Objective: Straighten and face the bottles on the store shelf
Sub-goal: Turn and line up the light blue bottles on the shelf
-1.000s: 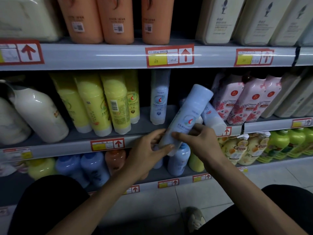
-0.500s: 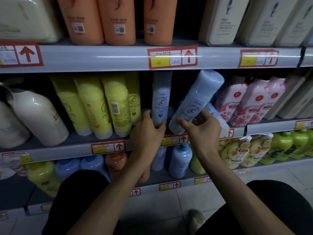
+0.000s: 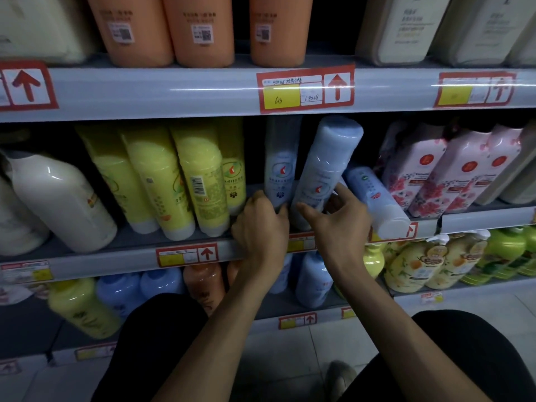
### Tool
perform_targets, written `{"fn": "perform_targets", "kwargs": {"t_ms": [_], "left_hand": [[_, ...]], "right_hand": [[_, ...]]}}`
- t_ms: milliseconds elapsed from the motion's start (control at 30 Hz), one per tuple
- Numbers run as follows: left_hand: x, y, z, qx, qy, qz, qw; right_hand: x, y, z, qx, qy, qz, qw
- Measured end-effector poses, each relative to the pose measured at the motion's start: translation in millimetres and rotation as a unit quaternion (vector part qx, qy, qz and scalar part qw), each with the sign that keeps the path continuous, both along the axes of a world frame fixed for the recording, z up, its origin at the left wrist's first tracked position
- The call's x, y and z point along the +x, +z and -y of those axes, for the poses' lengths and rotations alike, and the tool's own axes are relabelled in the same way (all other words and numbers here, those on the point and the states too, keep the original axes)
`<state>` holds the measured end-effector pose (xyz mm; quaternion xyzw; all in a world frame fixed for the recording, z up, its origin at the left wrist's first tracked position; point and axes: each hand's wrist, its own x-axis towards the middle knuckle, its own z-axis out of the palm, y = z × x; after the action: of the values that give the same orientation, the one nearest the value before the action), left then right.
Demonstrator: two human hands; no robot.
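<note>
On the middle shelf stand pale blue bottles. My right hand grips the base of a pale blue bottle, which leans to the right with its logo facing me. Just left of it, an upright pale blue bottle stands on the shelf, and my left hand holds its lower end. Another pale blue bottle lies tipped over to the right of my right hand, its white cap toward the shelf edge.
Yellow bottles stand left of my hands, a white jug further left, pink floral bottles at the right. Orange bottles fill the shelf above. Blue, orange and yellow-green bottles line the lower shelf. My knees are below.
My right hand carried the tilted blue bottle up from in front of the shelf onto the middle shelf and stood it steeper. My left hand let go of it and took the upright bottle's base.
</note>
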<state>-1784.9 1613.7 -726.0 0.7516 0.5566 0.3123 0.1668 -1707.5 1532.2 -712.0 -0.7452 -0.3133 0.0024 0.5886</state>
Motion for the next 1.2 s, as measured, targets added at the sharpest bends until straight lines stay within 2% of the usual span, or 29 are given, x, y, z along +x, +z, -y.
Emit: {"fn": "perform_targets", "kwargs": {"t_ms": [467, 767, 1000, 1100, 1200], "left_hand": [[-1, -6, -17, -0.044, -0.004, 0.078, 0.996], [-37, -3, 2, -0.076, -0.094, 0.228, 0.966], [-49, -5, 10, -0.082, -0.128, 0.261, 0.953], [-50, -5, 13, -0.082, -0.138, 0.264, 0.951], [-50, -6, 16, -0.067, -0.137, 0.251, 0.956]], "right_hand": [[-1, 4, -15, -0.032, 0.016, 0.024, 0.999], [-8, 1, -22, -0.037, 0.009, 0.025, 0.999], [-17, -3, -27, -0.041, 0.035, 0.008, 0.999], [-11, -2, -26, -0.057, 0.076, -0.001, 0.995], [-1, -1, -15, -0.094, 0.098, 0.045, 0.99]]}}
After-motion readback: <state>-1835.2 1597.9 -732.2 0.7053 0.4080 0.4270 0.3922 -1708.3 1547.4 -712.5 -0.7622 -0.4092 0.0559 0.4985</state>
